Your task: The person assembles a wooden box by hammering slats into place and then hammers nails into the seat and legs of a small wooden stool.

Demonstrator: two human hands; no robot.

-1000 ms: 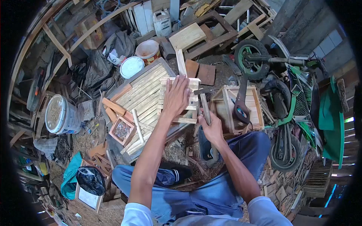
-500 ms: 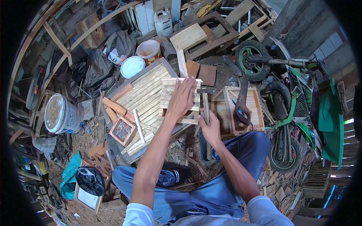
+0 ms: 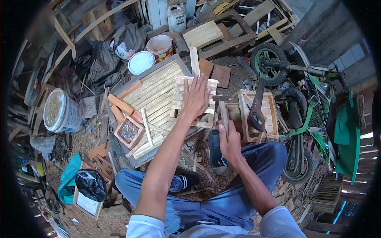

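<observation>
My left hand (image 3: pixel 194 99) lies flat with its fingers spread on top of a small slatted wooden box (image 3: pixel 179 97). That box rests on a larger slatted panel (image 3: pixel 156 89) with a dark frame. In my right hand (image 3: pixel 230 142) is a hammer (image 3: pixel 224 114), gripped by its wooden handle. The hammer's head is just right of the slatted box and seems apart from it. A small wooden tray (image 3: pixel 136 142) holding what look like nails stands on the panel's lower left. Beside it lies a thin wooden strip (image 3: pixel 146 126).
At right, a handsaw (image 3: pixel 256 117) lies across a wooden crate (image 3: pixel 270 115). Beyond it stands a green child-size motorbike (image 3: pixel 305 119). Buckets (image 3: pixel 141 66) sit behind the panel, and another bucket (image 3: pixel 60 111) is at left. Wood scraps litter the floor around my legs.
My right hand and the hammer have shifted slightly right, and the hammer's handle has tilted. My left hand stays flat on the slatted box. The whole view has shifted a little.
</observation>
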